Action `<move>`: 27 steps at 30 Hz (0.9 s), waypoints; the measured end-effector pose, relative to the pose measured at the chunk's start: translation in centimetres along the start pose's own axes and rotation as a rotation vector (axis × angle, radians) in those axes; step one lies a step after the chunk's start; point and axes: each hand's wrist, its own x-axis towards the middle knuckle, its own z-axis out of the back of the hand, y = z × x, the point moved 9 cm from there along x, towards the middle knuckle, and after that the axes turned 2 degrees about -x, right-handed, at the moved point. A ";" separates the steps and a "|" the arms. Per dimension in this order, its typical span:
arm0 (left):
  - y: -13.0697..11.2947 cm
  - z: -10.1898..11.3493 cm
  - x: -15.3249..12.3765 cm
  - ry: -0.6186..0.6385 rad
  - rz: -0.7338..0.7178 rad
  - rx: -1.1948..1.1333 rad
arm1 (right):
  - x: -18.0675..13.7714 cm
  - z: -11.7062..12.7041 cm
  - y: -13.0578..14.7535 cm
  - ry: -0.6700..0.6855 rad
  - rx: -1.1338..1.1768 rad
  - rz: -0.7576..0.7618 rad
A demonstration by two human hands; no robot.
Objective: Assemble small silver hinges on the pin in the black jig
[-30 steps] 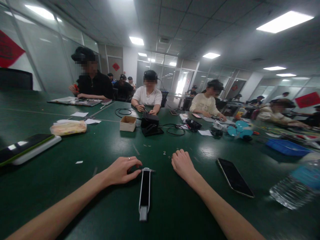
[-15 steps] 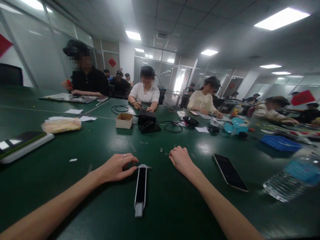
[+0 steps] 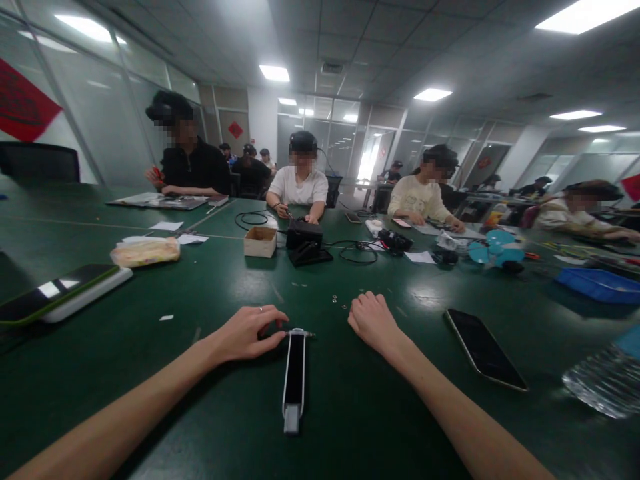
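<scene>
A long black strip in a grey frame (image 3: 295,377) lies on the green table (image 3: 210,293), running toward me. My left hand (image 3: 247,332) rests palm down with its fingertips at the far end of the strip, fingers bent and touching a thin metal pin there. A ring shows on one finger. My right hand (image 3: 373,321) lies on the table to the right of the strip, fingers curled under, close to several tiny metal rings (image 3: 340,303). What, if anything, the right fingers hold is hidden.
A dark phone (image 3: 484,348) lies right of my right arm, a water bottle (image 3: 603,380) farther right. A phone on a white pad (image 3: 60,293) sits at left, a wrapped package (image 3: 145,251) behind it. A cardboard box (image 3: 260,241), black device (image 3: 306,243) and cables lie mid-table. Several people sit across.
Both hands stay in place on the table. Only my head has shifted a little, so the view slides sideways.
</scene>
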 end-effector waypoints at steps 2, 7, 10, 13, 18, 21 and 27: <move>0.0 0.1 0.0 -0.008 -0.003 0.003 | 0.0 0.0 0.0 -0.003 -0.006 0.003; -0.1 0.0 -0.1 -0.003 -0.005 0.015 | 0.0 -0.1 0.0 -0.003 -0.018 0.006; -0.1 0.0 -0.1 -0.003 -0.004 0.017 | 0.0 -0.1 0.1 0.000 -0.019 0.013; -0.3 0.2 0.0 -0.013 -0.011 0.023 | 0.1 -0.2 0.1 0.003 -0.016 0.012; -0.3 0.2 0.0 -0.016 -0.016 0.015 | 0.1 -0.1 -0.7 0.013 0.011 0.031; -0.2 0.1 -0.1 -0.010 -0.016 0.003 | -0.2 0.3 -1.4 0.031 0.063 0.060; -0.3 0.1 0.0 -0.009 -0.022 0.001 | -0.5 0.5 -0.8 0.103 0.218 0.126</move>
